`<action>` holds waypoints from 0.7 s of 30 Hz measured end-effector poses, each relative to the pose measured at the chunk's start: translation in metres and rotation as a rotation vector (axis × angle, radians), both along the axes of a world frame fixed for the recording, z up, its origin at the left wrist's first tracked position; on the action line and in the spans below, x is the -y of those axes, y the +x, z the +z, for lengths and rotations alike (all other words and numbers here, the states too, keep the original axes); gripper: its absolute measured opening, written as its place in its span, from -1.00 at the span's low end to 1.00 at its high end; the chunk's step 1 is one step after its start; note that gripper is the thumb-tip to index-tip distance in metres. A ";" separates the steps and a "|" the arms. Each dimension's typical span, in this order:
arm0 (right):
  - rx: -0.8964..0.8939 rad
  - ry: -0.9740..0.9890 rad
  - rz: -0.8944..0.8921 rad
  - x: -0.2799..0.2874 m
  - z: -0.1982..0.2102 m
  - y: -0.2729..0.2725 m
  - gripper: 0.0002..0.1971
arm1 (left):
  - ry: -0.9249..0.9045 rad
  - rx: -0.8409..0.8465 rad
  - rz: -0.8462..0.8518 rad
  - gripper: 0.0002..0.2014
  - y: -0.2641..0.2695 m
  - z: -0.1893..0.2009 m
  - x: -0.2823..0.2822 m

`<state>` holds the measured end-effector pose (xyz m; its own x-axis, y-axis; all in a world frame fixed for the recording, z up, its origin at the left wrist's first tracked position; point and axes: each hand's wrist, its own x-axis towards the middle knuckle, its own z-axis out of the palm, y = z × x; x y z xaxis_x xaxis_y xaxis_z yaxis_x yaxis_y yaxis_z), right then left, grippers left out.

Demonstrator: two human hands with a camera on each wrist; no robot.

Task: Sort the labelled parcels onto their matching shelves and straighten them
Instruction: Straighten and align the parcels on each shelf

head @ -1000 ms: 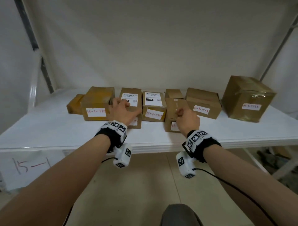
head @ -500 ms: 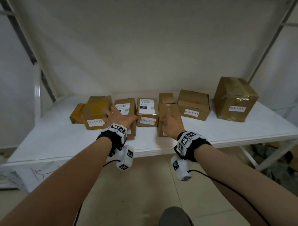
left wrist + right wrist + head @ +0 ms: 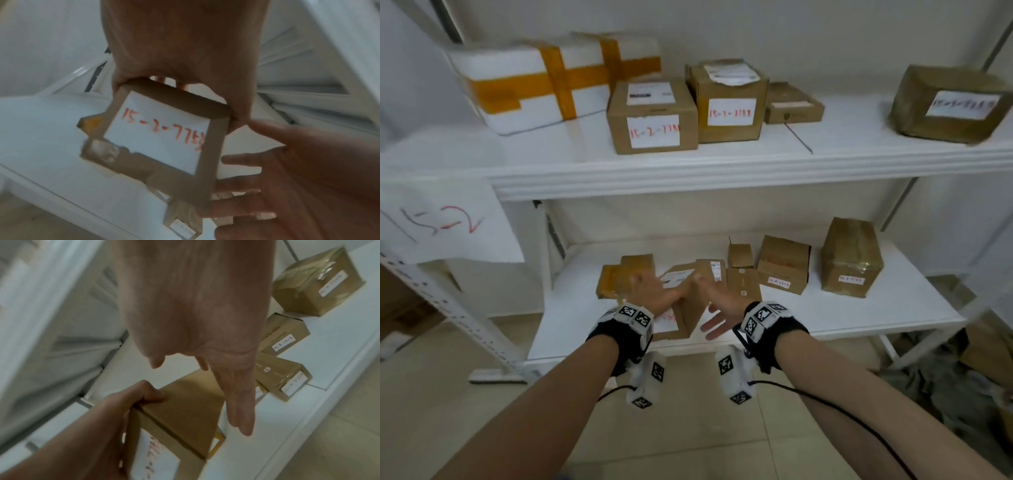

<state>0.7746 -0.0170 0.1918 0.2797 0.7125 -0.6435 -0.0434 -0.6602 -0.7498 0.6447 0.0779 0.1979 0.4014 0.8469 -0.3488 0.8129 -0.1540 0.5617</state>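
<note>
My left hand (image 3: pixel 654 294) grips a brown parcel (image 3: pixel 685 308) by its top, over the front of the lower shelf (image 3: pixel 859 315) and tilted. In the left wrist view its white label (image 3: pixel 162 138) reads 15-2 in red, followed by more digits. My right hand (image 3: pixel 719 305) is open just to the right of the parcel, fingers straight, palm turned toward its side. The right wrist view shows those straight fingers (image 3: pixel 238 402) close beside the parcel (image 3: pixel 185 405), and my left hand's fingers (image 3: pixel 144 395) curled over its top edge.
Other brown parcels (image 3: pixel 784 263) (image 3: pixel 851 260) (image 3: pixel 743 284) and a yellow-taped one (image 3: pixel 616 274) sit on the lower shelf. The upper shelf (image 3: pixel 722 171) carries a white foam box (image 3: pixel 544 78) and parcels labelled 15-2 (image 3: pixel 652 116) (image 3: pixel 729 102). A paper sign (image 3: pixel 445 222) hangs at its left.
My left hand has pulled the parcel out of the row toward the shelf front and tilted it. My right hand left its parcel and opened beside it. The view rose, showing the upper shelf.
</note>
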 end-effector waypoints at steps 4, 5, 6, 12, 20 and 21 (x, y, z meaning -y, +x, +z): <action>0.168 0.047 -0.187 0.017 0.040 -0.001 -0.11 | 0.012 0.085 -0.154 -0.26 -0.016 0.062 0.023; 0.171 0.050 -0.225 0.024 0.050 0.001 -0.06 | 0.005 0.094 -0.191 -0.33 -0.017 0.076 0.029; 0.134 0.031 -0.253 0.033 0.063 -0.002 -0.06 | 0.001 0.111 -0.235 -0.37 -0.016 0.088 0.036; 0.023 -0.003 -0.375 0.099 0.147 0.014 -0.12 | -0.009 0.226 -0.480 -0.39 0.003 0.158 0.072; 0.046 0.088 -0.234 0.196 0.237 0.068 -0.58 | 0.017 0.297 -0.571 -0.54 0.053 0.239 0.097; 0.031 0.106 -0.218 0.203 0.245 0.074 -0.59 | 0.025 0.295 -0.583 -0.53 0.060 0.246 0.098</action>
